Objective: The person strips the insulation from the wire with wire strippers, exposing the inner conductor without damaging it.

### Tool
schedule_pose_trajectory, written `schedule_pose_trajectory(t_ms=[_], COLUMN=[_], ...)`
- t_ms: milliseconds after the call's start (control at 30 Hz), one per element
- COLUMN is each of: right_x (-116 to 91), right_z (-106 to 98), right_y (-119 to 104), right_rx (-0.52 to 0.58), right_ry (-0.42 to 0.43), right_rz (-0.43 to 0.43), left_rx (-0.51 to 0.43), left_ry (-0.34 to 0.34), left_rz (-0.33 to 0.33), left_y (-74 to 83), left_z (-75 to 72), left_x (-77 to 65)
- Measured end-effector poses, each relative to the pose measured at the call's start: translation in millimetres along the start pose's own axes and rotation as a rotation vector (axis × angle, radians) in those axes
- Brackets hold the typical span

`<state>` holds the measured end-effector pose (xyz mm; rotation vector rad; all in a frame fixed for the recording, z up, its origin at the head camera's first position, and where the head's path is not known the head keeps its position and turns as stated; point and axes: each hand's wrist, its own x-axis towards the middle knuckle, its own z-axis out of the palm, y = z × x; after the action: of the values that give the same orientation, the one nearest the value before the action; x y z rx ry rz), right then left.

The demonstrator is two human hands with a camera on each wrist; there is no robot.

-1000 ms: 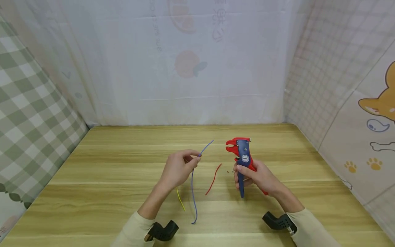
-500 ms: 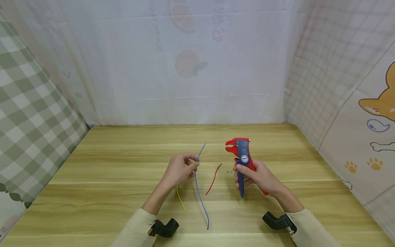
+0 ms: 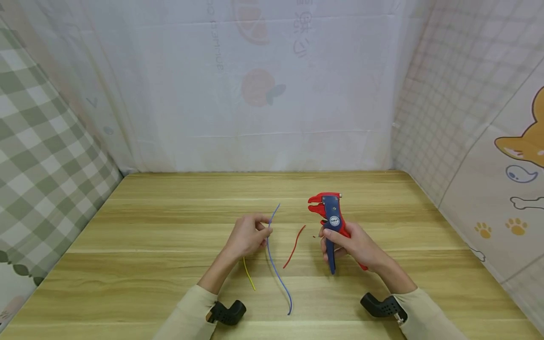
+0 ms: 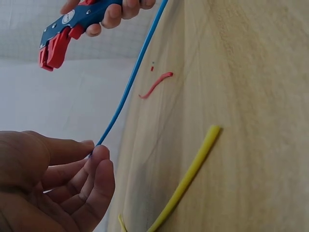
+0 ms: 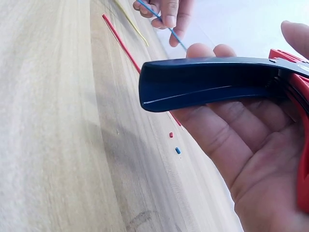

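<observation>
My left hand [image 3: 248, 234] pinches a thin blue wire [image 3: 278, 274] between thumb and forefinger near its upper end. A short tip points up past the fingers, and the long part hangs toward the table's front. My right hand [image 3: 358, 243] holds a red and blue wire stripper [image 3: 334, 219] upright by its handles. The stripper's red jaws point left, apart from the wire, with nothing between them. In the right wrist view, the blue handle [image 5: 207, 84] crosses in front of the fingers. A red wire [image 3: 294, 248] lies on the table between both hands.
A yellow wire [image 4: 186, 179] lies on the table, partly hidden under my left hand. Small red [image 5: 171, 135] and blue [image 5: 178, 151] cut bits lie near my right hand. Fabric walls [image 3: 263, 132] stand behind the wooden table [image 3: 170, 198] and at its sides.
My left hand has come slightly nearer. The blue wire's upper end has moved left and down, and its lower end has swung right. The stripper has shifted a little left.
</observation>
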<state>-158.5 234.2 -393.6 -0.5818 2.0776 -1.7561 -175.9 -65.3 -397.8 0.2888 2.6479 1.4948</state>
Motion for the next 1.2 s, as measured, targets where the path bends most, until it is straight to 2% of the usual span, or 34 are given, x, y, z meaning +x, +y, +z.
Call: schedule_pose_trajectory(t_ms=[467, 700, 900, 1200], right_x=[0.0, 0.0, -0.2, -0.4], right_z=[1.4, 1.8, 1.5, 2.3], right_y=[0.2, 0.3, 0.8, 1.4], right_rx=[-0.004, -0.013, -0.016, -0.001], right_ry=[-0.009, -0.012, -0.019, -0.02], right_rz=[0.0, 0.002, 0.008, 0.018], left_rx=[0.102, 0.155, 0.191, 0.277], left_ry=[-0.038, -0.029, -0.034, 0.001], left_rz=[0.024, 0.043, 0.035, 0.024], left_y=[-3.0, -4.3, -4.9, -2.2], left_z=[4.0, 5.4, 5.7, 2.2], left_x=[-0.1, 0.4, -0.2, -2.4])
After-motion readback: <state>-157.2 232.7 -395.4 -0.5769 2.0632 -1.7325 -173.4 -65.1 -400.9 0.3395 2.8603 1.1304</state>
